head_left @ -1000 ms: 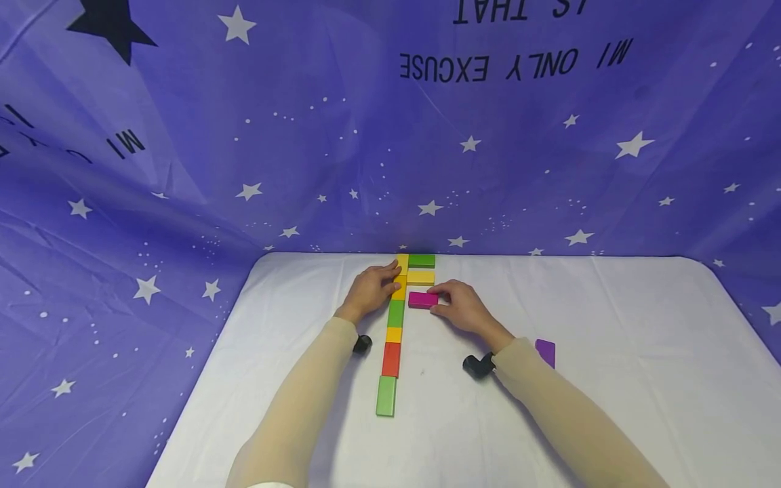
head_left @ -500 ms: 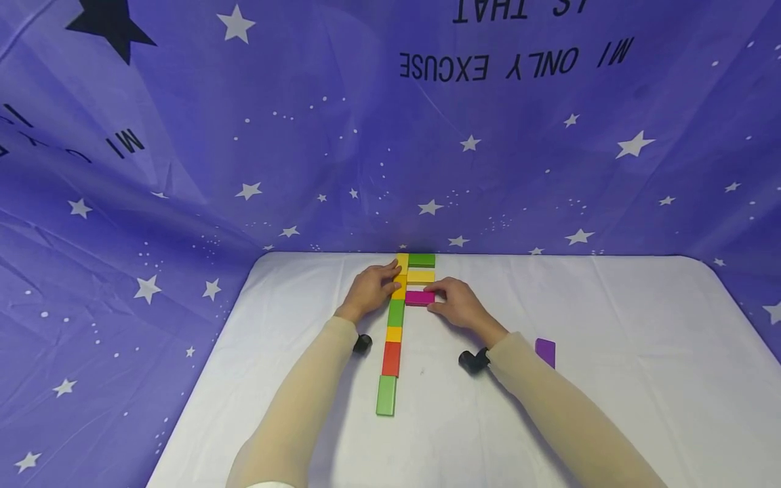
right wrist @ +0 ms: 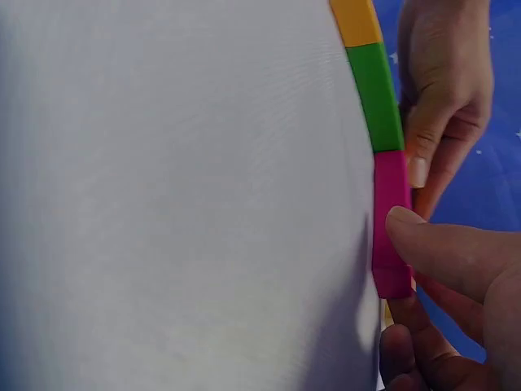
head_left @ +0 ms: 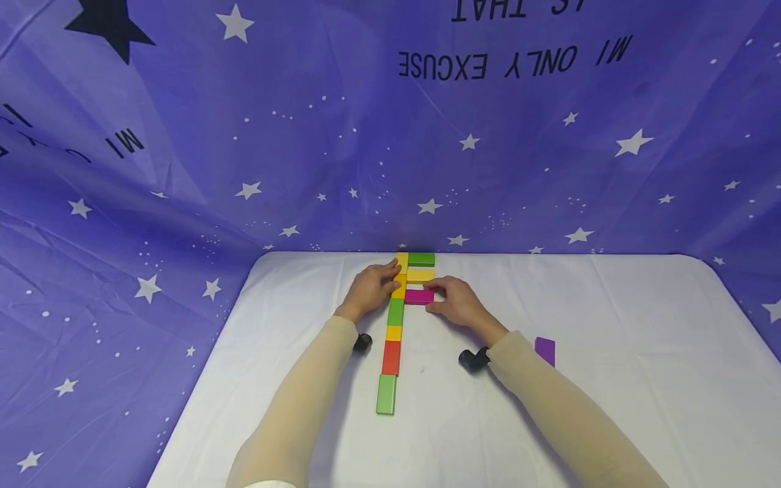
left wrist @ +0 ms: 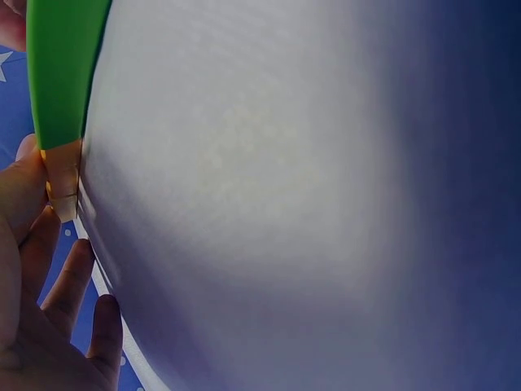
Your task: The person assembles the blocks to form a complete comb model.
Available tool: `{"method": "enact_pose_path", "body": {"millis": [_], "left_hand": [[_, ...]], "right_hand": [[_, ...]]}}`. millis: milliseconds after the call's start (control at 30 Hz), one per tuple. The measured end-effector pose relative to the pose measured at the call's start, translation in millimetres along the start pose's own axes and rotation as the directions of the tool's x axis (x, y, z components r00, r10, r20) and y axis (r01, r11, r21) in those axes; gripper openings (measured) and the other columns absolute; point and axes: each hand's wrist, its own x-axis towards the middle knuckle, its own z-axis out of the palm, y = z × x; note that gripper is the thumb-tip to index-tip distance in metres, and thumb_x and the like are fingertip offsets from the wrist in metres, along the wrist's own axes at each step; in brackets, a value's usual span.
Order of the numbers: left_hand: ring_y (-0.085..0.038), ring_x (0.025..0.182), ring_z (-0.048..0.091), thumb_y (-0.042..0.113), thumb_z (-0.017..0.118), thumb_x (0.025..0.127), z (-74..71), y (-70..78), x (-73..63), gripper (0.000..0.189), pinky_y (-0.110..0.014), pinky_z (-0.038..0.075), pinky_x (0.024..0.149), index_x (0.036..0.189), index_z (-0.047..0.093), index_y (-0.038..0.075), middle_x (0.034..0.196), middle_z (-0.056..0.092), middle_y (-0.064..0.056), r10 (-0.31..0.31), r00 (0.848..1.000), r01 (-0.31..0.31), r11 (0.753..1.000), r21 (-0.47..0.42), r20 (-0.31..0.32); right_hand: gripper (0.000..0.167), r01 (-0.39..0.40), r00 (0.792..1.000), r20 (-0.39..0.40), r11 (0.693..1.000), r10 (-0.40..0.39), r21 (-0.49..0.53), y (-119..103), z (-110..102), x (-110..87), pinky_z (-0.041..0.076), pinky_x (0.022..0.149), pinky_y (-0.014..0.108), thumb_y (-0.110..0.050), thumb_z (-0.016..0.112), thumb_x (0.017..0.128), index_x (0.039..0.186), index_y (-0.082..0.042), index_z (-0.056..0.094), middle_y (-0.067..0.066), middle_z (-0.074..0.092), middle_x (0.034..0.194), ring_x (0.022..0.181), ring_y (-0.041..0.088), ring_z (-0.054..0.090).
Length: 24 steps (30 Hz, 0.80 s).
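Observation:
A magenta block lies crosswise, its left end against the block column. My right hand pinches its right end between thumb and fingers; the right wrist view shows the thumb on the near side. On the column's left side, my left hand touches the orange block with its thumb and the far yellow block with a finger. In the left wrist view its other fingers are extended and loose. Beyond the magenta block, a yellow block and a green block also lie crosswise.
Toward me the column continues with a green block, a small orange block, a red block and a light green block. A purple block lies by the right sleeve. Purple starry cloth hangs behind the white table.
My right hand has slid the magenta block left and slightly away from me, from a small gap to contact with the column. The left hand has stayed in place.

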Motion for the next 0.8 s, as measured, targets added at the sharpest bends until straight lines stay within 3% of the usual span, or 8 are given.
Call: {"method": "enact_pose_path", "body": {"millis": [133, 467, 800], "left_hand": [[-0.023, 0.14, 0.044, 0.029, 0.064, 0.1, -0.2, 0.0, -0.4, 0.048, -0.042, 0.029, 0.12, 0.145, 0.055, 0.017, 0.155, 0.043, 0.009, 0.011, 1.0, -0.011, 1.0, 0.004, -0.001], [-0.024, 0.139, 0.045, 0.028, 0.065, 0.1, 0.5, -1.2, -1.1, 0.048, -0.041, 0.03, 0.119, 0.144, 0.055, 0.015, 0.155, 0.045, 0.007, 0.031, 0.999, -0.031, 1.0, -0.003, -0.018], [-0.024, 0.14, 0.044, 0.028, 0.064, 0.1, -1.3, 0.7, -1.0, 0.047, -0.041, 0.029, 0.12, 0.144, 0.055, 0.015, 0.155, 0.044, 0.008, 0.023, 1.0, -0.023, 1.0, 0.004, -0.006]], "right_hand": [[0.049, -0.019, 0.999, -0.029, 0.999, 0.02, 0.04, -2.1, -5.9, -6.8, 0.05, 0.096, 0.044, -0.017, 0.082, 0.083, 0.129, -0.009, 0.068, 0.01, 0.067, 0.121, 0.106, 0.028, 0.059], [0.05, 0.024, 0.996, -0.085, 0.988, -0.011, 0.155, -6.4, -41.0, -37.6, 0.049, 0.092, 0.048, -0.017, 0.081, 0.085, 0.132, -0.009, 0.066, 0.012, 0.067, 0.125, 0.112, 0.03, 0.058], [0.048, 0.044, 0.992, -0.121, 0.994, -0.032, 0.098, 16.7, -72.4, -75.5, 0.045, 0.085, 0.041, -0.021, 0.081, 0.086, 0.131, -0.011, 0.067, 0.01, 0.068, 0.123, 0.108, 0.026, 0.058]]}}
